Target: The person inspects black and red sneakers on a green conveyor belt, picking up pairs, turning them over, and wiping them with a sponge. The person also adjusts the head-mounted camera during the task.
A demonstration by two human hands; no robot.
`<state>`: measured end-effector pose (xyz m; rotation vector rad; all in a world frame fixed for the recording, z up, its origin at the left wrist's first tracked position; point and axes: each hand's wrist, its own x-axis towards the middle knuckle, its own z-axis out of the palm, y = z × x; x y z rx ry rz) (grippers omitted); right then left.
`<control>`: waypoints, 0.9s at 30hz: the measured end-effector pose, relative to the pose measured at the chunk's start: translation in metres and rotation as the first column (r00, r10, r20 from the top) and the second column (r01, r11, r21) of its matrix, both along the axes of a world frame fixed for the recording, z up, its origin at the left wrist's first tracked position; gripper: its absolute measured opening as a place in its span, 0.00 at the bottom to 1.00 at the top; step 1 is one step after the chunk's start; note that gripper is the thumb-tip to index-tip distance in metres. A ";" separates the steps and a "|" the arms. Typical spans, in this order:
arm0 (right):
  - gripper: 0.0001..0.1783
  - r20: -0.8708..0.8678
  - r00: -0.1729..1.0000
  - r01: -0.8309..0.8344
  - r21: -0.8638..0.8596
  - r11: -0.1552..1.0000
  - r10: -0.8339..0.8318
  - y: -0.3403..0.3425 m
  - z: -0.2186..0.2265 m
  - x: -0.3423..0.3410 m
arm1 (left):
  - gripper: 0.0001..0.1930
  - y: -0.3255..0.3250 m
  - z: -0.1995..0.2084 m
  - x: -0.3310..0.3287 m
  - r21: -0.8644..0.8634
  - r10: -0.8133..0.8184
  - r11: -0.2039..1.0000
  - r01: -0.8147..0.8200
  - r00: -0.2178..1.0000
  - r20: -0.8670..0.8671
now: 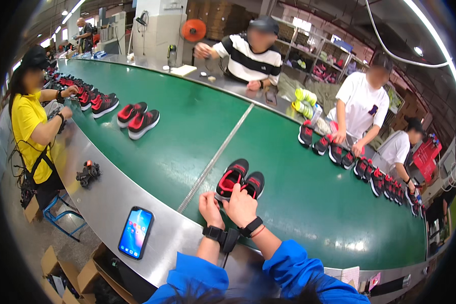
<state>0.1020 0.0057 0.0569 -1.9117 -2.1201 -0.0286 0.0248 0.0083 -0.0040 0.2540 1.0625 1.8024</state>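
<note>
A pair of black sneakers with red lining stands on the green conveyor belt (299,213) right in front of me, toes pointing away. My right hand (242,206) is closed at the collar of the left sneaker (233,175), its fingers bent over the opening. Beside it is the right sneaker (256,183), partly hidden by my fingers. Close to the left sneaker's heel is my left hand (211,210), fingers curled; whatever they may pinch is too small to make out. Both wrists wear black bands.
A phone (136,233) with a lit screen and a small black device (88,174) lie on the metal edge. Another sneaker pair (138,120) stands farther left. Co-workers handle a row of sneakers (335,151) at right. One in yellow (31,121) sits left; one in stripes (253,58) is across.
</note>
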 end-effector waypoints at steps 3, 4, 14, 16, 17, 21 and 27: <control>0.24 -0.042 0.998 -0.049 0.002 0.999 0.049 0.006 0.012 -0.005 | 0.07 -0.001 -0.001 0.002 -0.011 -0.027 1.000 0.027 1.000 0.017; 0.23 -0.010 0.997 -0.075 0.007 0.997 0.075 0.010 0.010 -0.002 | 0.07 0.000 0.001 0.004 -0.010 -0.038 0.999 0.039 0.998 0.039; 0.20 -0.197 0.980 -0.030 0.027 0.999 0.035 0.075 0.087 -0.038 | 0.08 -0.006 0.007 -0.007 -0.006 -0.050 0.999 0.050 0.997 0.052; 0.20 -0.204 0.977 -0.052 0.081 0.995 0.067 0.080 0.103 -0.056 | 0.08 -0.003 0.008 -0.004 0.000 -0.063 0.998 0.063 0.996 0.058; 0.23 -0.247 0.965 -0.074 0.047 0.996 0.084 0.082 0.108 -0.064 | 0.08 -0.003 0.008 -0.002 0.001 -0.069 0.998 0.069 0.996 0.058; 0.34 -0.311 0.910 -0.250 0.117 0.961 0.275 0.059 0.127 -0.070 | 0.06 -0.002 0.000 -0.003 -0.016 -0.167 0.986 0.168 0.985 0.028; 0.29 -0.892 0.114 -0.769 -0.357 0.530 -0.437 -0.012 0.118 0.035 | 0.14 -0.007 0.010 0.002 0.045 -0.402 0.912 0.408 0.910 -0.103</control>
